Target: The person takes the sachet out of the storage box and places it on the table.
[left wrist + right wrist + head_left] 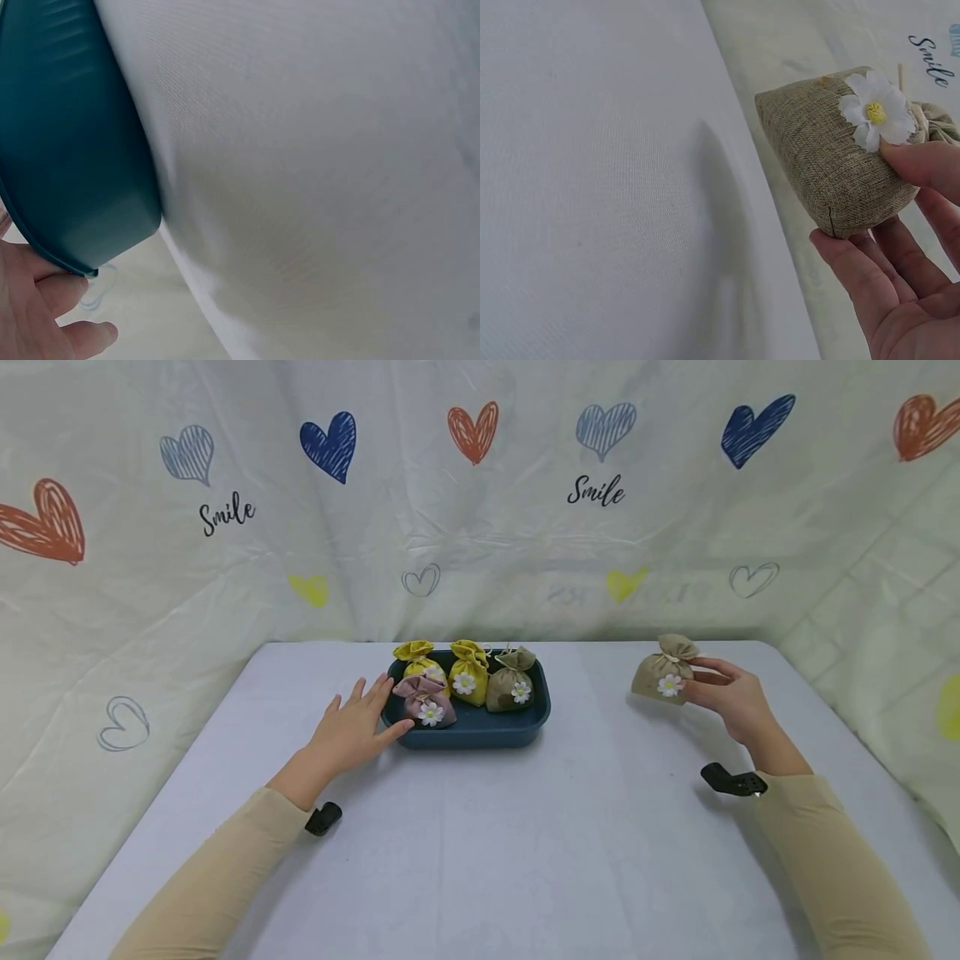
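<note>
My right hand (726, 693) pinches a beige cloth drawstring pouch (817, 150) with a white flower on its front, thumb beside the flower and fingers behind. It hangs over the right back part of the table, its shadow below. My left hand (352, 727) rests with spread fingers at the left end of a dark teal tray (472, 739), fingertips at the rim in the left wrist view. Inside the tray sit a pink pouch (423, 697) nearest that hand, two yellow pouches (468, 672) behind it, and an olive-brown pouch (512, 683) at the right.
A white-covered table (480, 843) spreads under both arms. Behind it hangs a pale curtain (517, 527) printed with hearts and lettering. A black wrist camera (733, 780) sits at my right cuff, another black camera (324, 818) at my left.
</note>
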Demonstrator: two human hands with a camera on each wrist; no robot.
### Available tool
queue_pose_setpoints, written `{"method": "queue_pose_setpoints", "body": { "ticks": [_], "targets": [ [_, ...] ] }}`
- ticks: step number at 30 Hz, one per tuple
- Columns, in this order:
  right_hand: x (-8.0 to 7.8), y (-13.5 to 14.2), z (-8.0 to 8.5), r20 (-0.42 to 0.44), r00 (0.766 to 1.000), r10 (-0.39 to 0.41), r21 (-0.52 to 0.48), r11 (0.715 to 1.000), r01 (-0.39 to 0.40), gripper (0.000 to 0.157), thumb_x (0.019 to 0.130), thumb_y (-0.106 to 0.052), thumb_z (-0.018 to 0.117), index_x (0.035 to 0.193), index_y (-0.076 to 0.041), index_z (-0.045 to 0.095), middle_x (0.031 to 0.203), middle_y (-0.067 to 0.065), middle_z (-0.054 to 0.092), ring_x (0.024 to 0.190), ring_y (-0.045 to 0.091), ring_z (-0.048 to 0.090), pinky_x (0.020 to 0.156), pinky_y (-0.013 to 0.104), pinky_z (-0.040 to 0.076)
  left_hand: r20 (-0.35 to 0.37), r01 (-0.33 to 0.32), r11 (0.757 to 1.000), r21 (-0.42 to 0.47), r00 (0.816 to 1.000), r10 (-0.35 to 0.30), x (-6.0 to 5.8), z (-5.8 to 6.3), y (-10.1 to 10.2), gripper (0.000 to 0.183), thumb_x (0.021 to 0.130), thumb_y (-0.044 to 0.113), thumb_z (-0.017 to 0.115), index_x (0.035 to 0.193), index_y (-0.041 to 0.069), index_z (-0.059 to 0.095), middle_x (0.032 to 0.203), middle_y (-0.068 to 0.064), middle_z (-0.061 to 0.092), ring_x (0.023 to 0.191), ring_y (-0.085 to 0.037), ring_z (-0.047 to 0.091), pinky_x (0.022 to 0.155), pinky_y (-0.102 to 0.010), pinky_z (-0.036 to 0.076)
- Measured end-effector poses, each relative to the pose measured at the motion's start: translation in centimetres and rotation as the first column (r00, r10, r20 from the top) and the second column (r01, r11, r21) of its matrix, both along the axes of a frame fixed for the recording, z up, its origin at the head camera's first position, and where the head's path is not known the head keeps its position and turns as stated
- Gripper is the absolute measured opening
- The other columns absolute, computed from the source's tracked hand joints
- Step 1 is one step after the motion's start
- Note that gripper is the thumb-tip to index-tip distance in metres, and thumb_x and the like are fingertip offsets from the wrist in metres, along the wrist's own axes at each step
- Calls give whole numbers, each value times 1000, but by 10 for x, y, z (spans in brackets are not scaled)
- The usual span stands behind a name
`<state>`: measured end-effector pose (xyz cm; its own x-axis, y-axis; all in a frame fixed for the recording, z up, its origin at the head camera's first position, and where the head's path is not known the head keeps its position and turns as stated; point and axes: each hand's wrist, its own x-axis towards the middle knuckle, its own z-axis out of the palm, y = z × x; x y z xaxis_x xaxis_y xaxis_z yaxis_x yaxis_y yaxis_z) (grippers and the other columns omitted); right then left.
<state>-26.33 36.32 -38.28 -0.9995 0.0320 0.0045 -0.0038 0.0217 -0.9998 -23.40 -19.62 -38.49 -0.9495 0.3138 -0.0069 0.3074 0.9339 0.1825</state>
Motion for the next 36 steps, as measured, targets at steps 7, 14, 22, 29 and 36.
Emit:
{"method": "queue_pose_setpoints", "body": {
  "ticks": [7, 14, 22, 29, 36],
  "targets": [
    [-6, 4, -1, -2, 1000, -3, -46, 999, 3, 38, 92, 8, 71, 103, -29, 70, 93, -14, 71, 84, -2, 68, 69, 18, 57, -2, 3, 1000, -5, 1000, -3, 0, 0, 0, 93, 102, 69, 41, 165, 6, 17, 170, -13, 14, 153, -46, 11, 116, -71, 13],
    [-14, 6, -3, 10, 1000, -21, -31, 999, 21, 33, 93, 6, 71, 106, -24, 67, 92, -14, 69, 84, -2, 67, 70, 18, 58, 6, 0, 1000, -4, 1000, 0, 0, 0, 0, 92, 102, 68, 42, 165, 6, 16, 170, -13, 14, 153, -46, 10, 117, -71, 12],
    [-20, 10, -8, 5, 999, -38, -42, 998, 38, 32, 92, 6, 73, 104, -23, 67, 91, -14, 69, 82, -1, 67, 69, 18, 58, 2, 2, 1000, -7, 1000, -2, 0, 0, 0, 93, 102, 69, 41, 165, 5, 17, 170, -13, 14, 153, -46, 11, 116, -71, 13],
    [-24, 14, -11, 16, 999, -47, -44, 998, 48, 32, 92, 5, 72, 104, -24, 67, 92, -13, 69, 84, -1, 67, 70, 18, 58, 10, -2, 1000, -8, 1000, 2, 0, 1, 0, 94, 101, 70, 41, 165, 5, 16, 170, -13, 14, 153, -46, 11, 117, -70, 12],
    [-29, 16, -14, 52, 997, -50, -61, 997, 54, 32, 92, 3, 74, 113, -18, 63, 94, -12, 68, 85, 0, 67, 72, 19, 58, 20, -3, 1000, -4, 1000, 3, -1, 1, 0, 95, 101, 71, 40, 165, 5, 16, 170, -14, 13, 154, -45, 10, 117, -70, 11]
  ]
}}
